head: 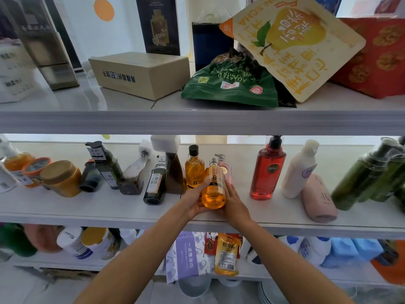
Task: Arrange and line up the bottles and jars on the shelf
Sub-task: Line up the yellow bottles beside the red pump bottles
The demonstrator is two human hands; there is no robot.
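Observation:
On the middle shelf (274, 220) I hold an amber bottle (214, 189) marked "8", tilted toward me. My left hand (196, 199) grips its left side and underside. Against its right side lies my right hand (235, 202), fingers straight. A second amber bottle (194, 170) with a black cap stands just behind, and a small pink bottle (225, 168) is beside it. To the right stand a red pump bottle (267, 170), a white bottle (300, 170) and a pink bottle (318, 199) lying down. Left are dark bottles (155, 183) and orange jars (61, 178).
Green bottles (368, 178) crowd the shelf's far right. The upper shelf carries a cardboard box (140, 73), a green bag (230, 84), a pear-print pouch (291, 44) and a red box (377, 55). Packets and tubs fill the lower shelf (225, 253).

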